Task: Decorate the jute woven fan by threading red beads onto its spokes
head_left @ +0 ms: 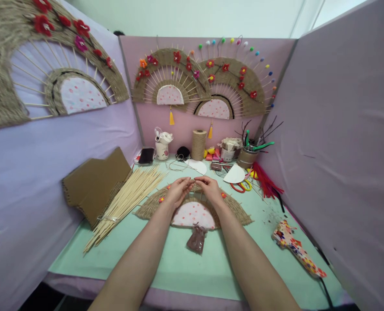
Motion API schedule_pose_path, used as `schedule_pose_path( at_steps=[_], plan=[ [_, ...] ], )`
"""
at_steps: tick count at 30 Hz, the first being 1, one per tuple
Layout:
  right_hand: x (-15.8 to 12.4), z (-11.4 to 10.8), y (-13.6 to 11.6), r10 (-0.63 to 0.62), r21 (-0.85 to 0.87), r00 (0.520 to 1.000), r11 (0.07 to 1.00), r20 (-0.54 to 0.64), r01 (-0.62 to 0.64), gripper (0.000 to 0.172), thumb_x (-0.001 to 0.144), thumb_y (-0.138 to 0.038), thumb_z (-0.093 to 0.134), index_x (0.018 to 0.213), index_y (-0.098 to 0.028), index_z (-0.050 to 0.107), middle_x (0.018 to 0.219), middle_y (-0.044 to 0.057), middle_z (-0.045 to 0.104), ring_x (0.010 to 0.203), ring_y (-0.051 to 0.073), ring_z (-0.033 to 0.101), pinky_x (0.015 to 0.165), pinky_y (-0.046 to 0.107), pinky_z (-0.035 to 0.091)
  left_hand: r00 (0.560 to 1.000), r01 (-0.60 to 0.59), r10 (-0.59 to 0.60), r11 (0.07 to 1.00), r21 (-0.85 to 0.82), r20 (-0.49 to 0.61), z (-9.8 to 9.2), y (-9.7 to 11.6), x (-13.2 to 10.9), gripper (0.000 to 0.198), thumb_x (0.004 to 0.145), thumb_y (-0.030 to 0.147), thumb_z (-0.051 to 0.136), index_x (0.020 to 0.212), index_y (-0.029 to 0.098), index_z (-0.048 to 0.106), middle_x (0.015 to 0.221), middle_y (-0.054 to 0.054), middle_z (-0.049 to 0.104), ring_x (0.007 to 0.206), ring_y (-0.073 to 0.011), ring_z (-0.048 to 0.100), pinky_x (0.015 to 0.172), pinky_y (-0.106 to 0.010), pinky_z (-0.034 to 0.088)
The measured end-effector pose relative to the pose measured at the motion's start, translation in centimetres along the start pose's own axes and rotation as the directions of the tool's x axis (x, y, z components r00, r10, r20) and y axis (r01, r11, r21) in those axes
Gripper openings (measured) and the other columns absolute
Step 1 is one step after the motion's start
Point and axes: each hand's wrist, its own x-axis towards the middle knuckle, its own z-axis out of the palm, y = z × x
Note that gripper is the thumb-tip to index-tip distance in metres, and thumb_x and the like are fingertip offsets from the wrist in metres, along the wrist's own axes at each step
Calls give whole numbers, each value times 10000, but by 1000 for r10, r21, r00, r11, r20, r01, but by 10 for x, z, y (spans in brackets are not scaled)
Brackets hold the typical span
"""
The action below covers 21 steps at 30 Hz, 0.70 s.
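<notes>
A fan of woven twine (153, 206) lies on the table, with a half-round centre of white cloth dotted pink (194, 214) and small flowers on its band. Above its upper middle, my left hand (180, 190) and my right hand (208, 188) are close together, fingertips pinched and almost touching. Whatever they pinch is too small to make out. At the fan's lower edge lies a small clear bag of brown material (196, 239), its neck gathered, between my forearms.
Bamboo sticks (130, 198) and brown cardboard (96, 181) lie left. On the right are a flower-patterned glue gun (298, 248), scissors (240, 186) and red strips (266, 181). A twine spool (199, 144) and a tin with green-handled pliers (247, 156) stand behind. Finished fans (166, 65) hang on the partition.
</notes>
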Motion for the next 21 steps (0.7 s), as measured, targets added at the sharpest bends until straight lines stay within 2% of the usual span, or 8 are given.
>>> schedule_pose_path(
  at_steps=[3,6,12,21],
  plan=[
    [1,-1,2,6,-4,1000,1000,-20,-6,244,665,-394,694,812,-208,753,868,51,748,850,224,657,857,385,493,1000,-22,22,1000,-1,1,-4,-1,3,192,705,70,763,836,111,629,825,-64,707,758,-101,675,807,-227,516],
    [2,-1,3,13,-1,1000,1000,-24,-13,269,664,-405,696,832,-204,753,880,52,748,850,225,656,858,390,492,998,-48,48,999,-1,-28,-7,-1,6,194,694,28,750,804,119,620,772,-30,686,742,-95,677,823,-234,522],
    [1,1,3,11,13,1000,1000,-11,-11,265,673,-399,698,838,-199,753,893,52,749,871,221,657,877,379,484,995,-71,73,997,28,-62,-10,-3,8,160,700,80,761,759,126,619,716,-15,669,697,-96,664,755,-226,539],
    [-2,3,0,2,32,1000,999,20,-3,258,668,-383,709,829,-186,749,880,59,752,853,217,670,846,359,500,996,-91,92,993,70,-6,-10,-3,8,192,681,143,780,774,133,612,770,-55,703,724,-126,678,733,-256,537]
  ],
)
